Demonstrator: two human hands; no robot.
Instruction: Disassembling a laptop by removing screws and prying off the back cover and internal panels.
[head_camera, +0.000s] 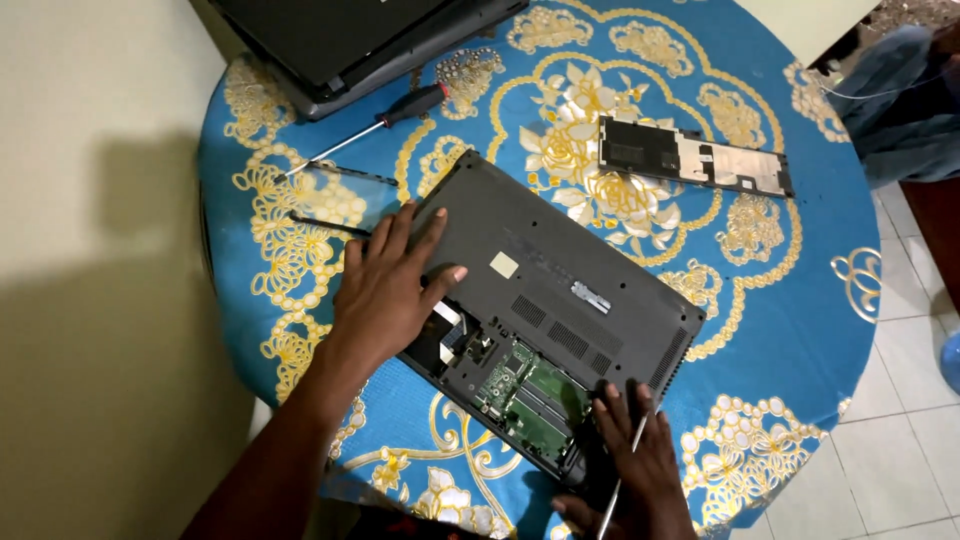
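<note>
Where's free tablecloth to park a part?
Free: the right side between the laptop and table edge, below the removed cover panel; also the near-left corner under the left hand. Crowded: far left, around the screwdriver and second laptop.

I'm at a round table (800, 330) draped in a blue cloth (790, 150) with gold floral patterns, a plain cream wall (100, 200) on my left in dim shadow, pale floor tiles (900, 440) to my right.
</note>
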